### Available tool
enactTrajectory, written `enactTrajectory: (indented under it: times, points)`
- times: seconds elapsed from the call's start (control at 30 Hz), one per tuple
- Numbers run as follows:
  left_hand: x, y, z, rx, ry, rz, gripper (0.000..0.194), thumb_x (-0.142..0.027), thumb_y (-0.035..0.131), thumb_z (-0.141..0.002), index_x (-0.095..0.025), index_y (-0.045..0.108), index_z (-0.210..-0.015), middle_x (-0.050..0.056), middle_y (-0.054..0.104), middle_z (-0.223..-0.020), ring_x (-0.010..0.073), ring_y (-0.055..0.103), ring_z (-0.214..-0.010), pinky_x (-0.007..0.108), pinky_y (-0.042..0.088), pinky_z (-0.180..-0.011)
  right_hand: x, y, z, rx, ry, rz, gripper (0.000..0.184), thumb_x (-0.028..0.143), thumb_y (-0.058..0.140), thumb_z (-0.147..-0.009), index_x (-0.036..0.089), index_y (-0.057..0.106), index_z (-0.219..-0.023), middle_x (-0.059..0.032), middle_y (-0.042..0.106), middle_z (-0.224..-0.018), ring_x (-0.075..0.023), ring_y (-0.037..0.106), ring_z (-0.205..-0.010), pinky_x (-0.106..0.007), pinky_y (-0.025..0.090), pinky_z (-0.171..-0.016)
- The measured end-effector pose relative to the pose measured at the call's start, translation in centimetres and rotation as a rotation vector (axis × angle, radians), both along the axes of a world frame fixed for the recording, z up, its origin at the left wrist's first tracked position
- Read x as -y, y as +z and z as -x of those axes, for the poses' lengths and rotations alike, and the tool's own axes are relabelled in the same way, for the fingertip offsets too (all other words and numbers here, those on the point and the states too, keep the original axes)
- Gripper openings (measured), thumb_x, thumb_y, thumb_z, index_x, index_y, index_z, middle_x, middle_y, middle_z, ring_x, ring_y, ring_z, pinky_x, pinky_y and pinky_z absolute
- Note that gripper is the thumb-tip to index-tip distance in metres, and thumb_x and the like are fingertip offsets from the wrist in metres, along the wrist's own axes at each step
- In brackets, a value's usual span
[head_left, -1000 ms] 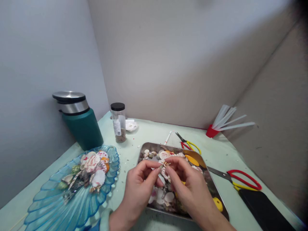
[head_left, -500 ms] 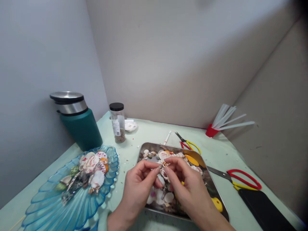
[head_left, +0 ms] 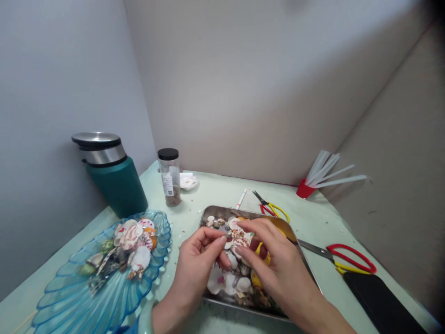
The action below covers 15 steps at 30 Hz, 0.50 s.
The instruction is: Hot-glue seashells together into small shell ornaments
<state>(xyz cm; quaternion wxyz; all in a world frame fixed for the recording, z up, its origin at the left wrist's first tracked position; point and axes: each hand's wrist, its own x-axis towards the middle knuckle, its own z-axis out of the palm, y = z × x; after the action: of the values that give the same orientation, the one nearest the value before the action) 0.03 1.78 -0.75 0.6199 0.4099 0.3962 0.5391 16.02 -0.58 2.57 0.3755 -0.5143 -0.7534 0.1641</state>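
Note:
My left hand (head_left: 196, 269) is closed in a pinch of thumb and forefinger on a small shell, held just above the near left part of a metal tray (head_left: 207, 214). The tray holds several mixed seashells (head_left: 239, 285), white, pink and brown. My right hand (head_left: 278, 269) hovers over the middle of the tray with its fingers curved and apart, nothing plainly in them; its forefinger points toward the left hand's fingertips, a small gap between them.
A blue glass shell-shaped dish (head_left: 69, 297) with sorted shells (head_left: 132, 243) lies at the left. Behind stand a green flask (head_left: 116, 185) and a black-lidded jar (head_left: 169, 178). Small scissors (head_left: 274, 211), large red scissors (head_left: 347, 260), a black object (head_left: 378, 301), a red cup of clear sticks (head_left: 306, 189).
Both hands were pinching one small shell together; now my right hand has let go and opened, shifted slightly right over the tray, while my left hand keeps its pinch.

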Motion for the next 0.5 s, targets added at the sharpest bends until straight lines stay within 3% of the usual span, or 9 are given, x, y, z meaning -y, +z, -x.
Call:
enactTrajectory:
  times: [0.1, 0.23, 0.37, 0.5]
  points:
    - [-0.2, -0.31, 0.22, 0.049, -0.021, 0.04, 0.017, -0.029, 0.071, -0.076, -0.015, 0.062, -0.08, -0.002, 0.064, -0.045, 0.0078, 0.054, -0.042, 0.017, 0.042, -0.051, -0.14, 0.14, -0.19, 0.008, -0.026, 0.002, 0.026, 0.02, 0.055, -0.088, 0.022, 0.057, -0.113, -0.006, 0.058, -0.105, -0.0191, 0.057, -0.086, -0.032, 0.045, -0.076]
    - [-0.13, -0.32, 0.43, 0.098, -0.058, 0.082, 0.02, -0.031, 0.071, -0.076, -0.015, 0.062, -0.082, -0.002, 0.063, -0.046, 0.0085, 0.053, -0.042, 0.017, 0.041, -0.049, -0.08, 0.25, -0.05, 0.001, -0.073, 0.031, 0.007, 0.023, 0.055, -0.088, 0.02, 0.062, -0.091, -0.0025, 0.061, -0.087, -0.0159, 0.056, -0.07, -0.03, 0.042, -0.066]
    - [-0.07, -0.17, 0.38, 0.083, -0.093, 0.076, 0.019, -0.03, 0.073, -0.075, -0.015, 0.062, -0.08, -0.002, 0.063, -0.044, 0.0073, 0.052, -0.041, 0.017, 0.04, -0.049, -0.05, 0.01, 0.35, -0.037, -0.094, 0.125, 0.014, 0.024, 0.056, -0.086, 0.021, 0.062, -0.074, 0.0003, 0.06, -0.072, -0.0151, 0.053, -0.064, -0.027, 0.038, -0.061]
    - [-0.17, -0.24, 0.29, 0.073, -0.115, 0.063, 0.021, -0.031, 0.075, -0.072, -0.015, 0.063, -0.078, -0.002, 0.064, -0.044, 0.007, 0.053, -0.04, 0.016, 0.041, -0.049, -0.36, -0.52, 0.64, -0.223, -0.123, 0.257, 0.017, 0.03, 0.056, -0.084, 0.02, 0.061, -0.071, 0.0016, 0.056, -0.064, -0.0141, 0.05, -0.059, -0.025, 0.037, -0.054]
